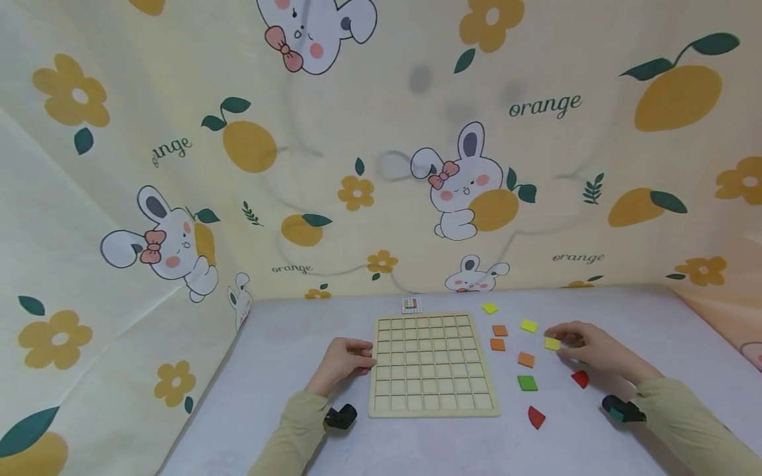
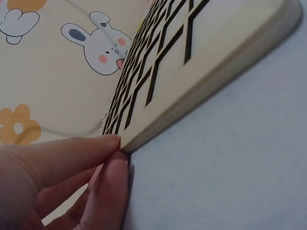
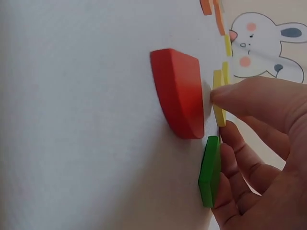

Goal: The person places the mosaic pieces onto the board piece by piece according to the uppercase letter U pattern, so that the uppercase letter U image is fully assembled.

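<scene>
A pale wooden grid board [image 1: 433,414] lies flat, and my left hand [image 1: 345,363] pinches its left edge, also close up in the left wrist view. My right hand [image 1: 586,347] pinches a yellow square tile [image 1: 553,344] between thumb and fingers; the right wrist view shows the thumb on this tile [image 3: 218,91]. Just below that hand lies a red quarter-circle piece [image 1: 580,378]. A green tile [image 3: 209,172] sits by the lower fingers in the right wrist view, hidden under the hand from the head view.
Right of the board lie several orange tiles [image 1: 526,359], other yellow tiles [image 1: 528,326], a green tile [image 1: 527,383] and another red quarter-circle [image 1: 536,417]. A small patterned card [image 1: 412,305] is behind the board. A printed cloth [image 1: 381,145] hangs behind the table.
</scene>
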A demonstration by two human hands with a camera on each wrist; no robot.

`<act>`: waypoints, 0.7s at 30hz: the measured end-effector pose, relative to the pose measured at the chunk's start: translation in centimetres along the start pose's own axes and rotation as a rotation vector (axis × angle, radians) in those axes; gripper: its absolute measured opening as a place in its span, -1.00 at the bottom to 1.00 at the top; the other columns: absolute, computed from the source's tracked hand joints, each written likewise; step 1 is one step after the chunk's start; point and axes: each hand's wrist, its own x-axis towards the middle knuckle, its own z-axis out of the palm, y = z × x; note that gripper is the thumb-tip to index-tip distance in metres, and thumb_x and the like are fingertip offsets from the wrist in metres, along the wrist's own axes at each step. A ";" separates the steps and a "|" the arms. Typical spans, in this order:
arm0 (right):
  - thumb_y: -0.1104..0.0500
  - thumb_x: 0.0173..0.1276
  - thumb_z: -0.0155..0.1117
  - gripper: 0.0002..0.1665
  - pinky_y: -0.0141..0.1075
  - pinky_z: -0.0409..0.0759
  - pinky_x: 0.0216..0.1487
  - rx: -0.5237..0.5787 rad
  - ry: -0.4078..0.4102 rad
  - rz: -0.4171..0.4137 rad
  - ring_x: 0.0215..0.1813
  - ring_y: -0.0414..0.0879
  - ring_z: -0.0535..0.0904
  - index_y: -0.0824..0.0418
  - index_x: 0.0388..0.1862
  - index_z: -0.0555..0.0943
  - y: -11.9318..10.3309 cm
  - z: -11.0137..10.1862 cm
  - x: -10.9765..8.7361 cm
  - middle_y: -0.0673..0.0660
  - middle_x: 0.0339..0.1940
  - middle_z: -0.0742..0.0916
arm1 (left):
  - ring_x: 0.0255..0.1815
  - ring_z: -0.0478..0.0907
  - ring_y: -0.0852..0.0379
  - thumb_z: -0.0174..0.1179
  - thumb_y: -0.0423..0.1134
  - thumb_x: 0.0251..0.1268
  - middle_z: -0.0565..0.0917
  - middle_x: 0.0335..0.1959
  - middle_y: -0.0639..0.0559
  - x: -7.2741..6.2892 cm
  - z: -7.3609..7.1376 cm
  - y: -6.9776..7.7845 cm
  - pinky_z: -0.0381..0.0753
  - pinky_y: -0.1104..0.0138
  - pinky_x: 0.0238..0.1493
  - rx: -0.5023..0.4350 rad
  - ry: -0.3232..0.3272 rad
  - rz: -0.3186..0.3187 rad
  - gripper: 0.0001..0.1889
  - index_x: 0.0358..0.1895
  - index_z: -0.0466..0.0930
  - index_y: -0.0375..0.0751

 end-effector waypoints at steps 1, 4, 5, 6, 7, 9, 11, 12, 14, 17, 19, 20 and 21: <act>0.19 0.23 0.36 -0.55 -0.19 0.57 -0.12 -0.006 0.008 -0.006 -0.08 0.07 0.47 0.31 0.09 0.56 -0.1 0.1 0.0 0.24 0.00 0.61 | -0.43 0.61 0.16 0.41 -0.47 -0.02 0.65 -0.34 -0.05 0.0 0.0 0.0 0.67 0.32 -0.39 -0.003 0.003 -0.003 -0.63 -0.05 0.64 -0.37; 0.23 0.22 0.36 -0.60 -0.18 0.58 -0.16 -0.043 0.027 -0.034 -0.13 0.06 0.47 0.33 0.04 0.58 -0.3 0.2 0.1 0.25 -0.05 0.62 | -0.43 0.61 0.16 0.42 -0.47 -0.03 0.66 -0.35 -0.04 0.0 0.0 0.0 0.67 0.32 -0.39 -0.004 0.007 -0.002 -0.63 -0.06 0.65 -0.35; 0.24 0.21 0.36 -0.60 -0.18 0.58 -0.16 -0.055 0.031 -0.032 -0.13 0.06 0.47 0.33 0.03 0.58 -0.3 0.3 0.1 0.24 -0.06 0.62 | -0.43 0.61 0.16 0.42 -0.47 -0.03 0.66 -0.35 -0.03 0.0 0.0 0.0 0.67 0.33 -0.39 -0.002 0.007 0.001 -0.63 -0.06 0.65 -0.35; 0.25 0.21 0.36 -0.61 -0.16 0.59 -0.14 -0.058 0.033 -0.021 -0.13 0.05 0.47 0.32 0.03 0.59 -0.4 0.3 0.1 0.23 -0.06 0.62 | -0.43 0.61 0.16 0.42 -0.47 -0.03 0.66 -0.35 -0.03 0.0 -0.1 0.0 0.67 0.33 -0.39 -0.002 0.006 0.002 -0.63 -0.06 0.65 -0.34; 0.26 0.21 0.36 -0.61 -0.13 0.58 -0.12 -0.058 0.026 -0.018 -0.11 0.07 0.47 0.32 0.03 0.58 -0.5 0.3 0.1 0.24 -0.05 0.62 | -0.43 0.61 0.16 0.42 -0.47 -0.03 0.66 -0.35 -0.03 0.0 0.0 0.0 0.67 0.33 -0.39 -0.002 0.005 0.005 -0.63 -0.06 0.65 -0.34; 0.27 0.22 0.35 -0.60 -0.10 0.58 -0.10 -0.060 0.015 -0.006 -0.10 0.07 0.46 0.32 0.04 0.58 -0.6 0.2 0.1 0.23 -0.04 0.61 | -0.43 0.61 0.16 0.42 -0.47 -0.03 0.66 -0.35 -0.03 0.0 0.0 0.0 0.67 0.32 -0.39 0.002 0.004 0.010 -0.63 -0.06 0.65 -0.34; 0.27 0.22 0.35 -0.60 -0.13 0.58 -0.09 -0.068 0.013 0.007 -0.08 0.06 0.47 0.30 0.05 0.58 -0.8 0.2 0.1 0.21 -0.03 0.61 | -0.43 0.61 0.15 0.42 -0.47 -0.03 0.65 -0.35 -0.04 -0.1 0.0 0.0 0.67 0.32 -0.39 0.008 0.006 0.013 -0.63 -0.06 0.65 -0.34; 0.26 0.22 0.35 -0.60 -0.15 0.58 -0.11 -0.066 0.010 0.003 -0.08 0.07 0.46 0.31 0.06 0.58 -0.9 0.1 0.1 0.21 -0.04 0.61 | -0.43 0.61 0.15 0.42 -0.47 -0.03 0.65 -0.35 -0.04 -0.1 0.0 0.0 0.67 0.32 -0.39 0.009 0.006 0.012 -0.63 -0.06 0.65 -0.34; 0.26 0.23 0.35 -0.59 -0.22 0.59 -0.18 -0.053 0.013 0.007 -0.11 0.05 0.46 0.29 0.06 0.58 -1.1 0.1 0.2 0.18 -0.09 0.60 | -0.43 0.61 0.15 0.41 -0.48 -0.03 0.65 -0.36 -0.04 -0.1 0.1 0.0 0.67 0.32 -0.39 0.013 0.007 0.013 -0.63 -0.06 0.65 -0.34; 0.27 0.23 0.34 -0.59 -0.30 0.57 -0.31 -0.038 0.022 -0.018 -0.15 0.04 0.45 0.30 0.07 0.56 -1.6 0.0 0.5 0.15 -0.14 0.59 | -0.43 0.61 0.15 0.41 -0.48 -0.02 0.65 -0.36 -0.04 -0.1 0.2 -0.1 0.67 0.33 -0.39 0.017 0.004 0.017 -0.63 -0.06 0.65 -0.36; 0.28 0.24 0.32 -0.60 -0.32 0.56 -0.35 -0.031 0.033 -0.034 -0.17 0.02 0.44 0.28 0.08 0.57 -2.1 -0.1 0.7 0.12 -0.16 0.59 | -0.43 0.61 0.15 0.41 -0.49 -0.02 0.65 -0.36 -0.04 0.0 0.3 -0.1 0.67 0.33 -0.38 0.017 0.000 0.019 -0.63 -0.06 0.65 -0.36; 0.29 0.25 0.31 -0.61 -0.32 0.55 -0.34 -0.039 0.042 -0.050 -0.16 0.01 0.44 0.27 0.08 0.57 -2.5 -0.1 0.9 0.12 -0.15 0.59 | -0.43 0.61 0.16 0.41 -0.49 -0.02 0.64 -0.36 -0.04 0.0 0.3 -0.1 0.67 0.33 -0.38 0.016 -0.003 0.021 -0.63 -0.06 0.65 -0.37; 0.29 0.25 0.30 -0.61 -0.31 0.54 -0.32 -0.048 0.048 -0.070 -0.16 0.01 0.44 0.27 0.08 0.57 -3.0 -0.1 1.0 0.11 -0.14 0.60 | -0.43 0.61 0.16 0.41 -0.49 -0.02 0.64 -0.36 -0.05 0.0 0.4 -0.1 0.67 0.33 -0.38 0.014 -0.006 0.022 -0.63 -0.05 0.65 -0.37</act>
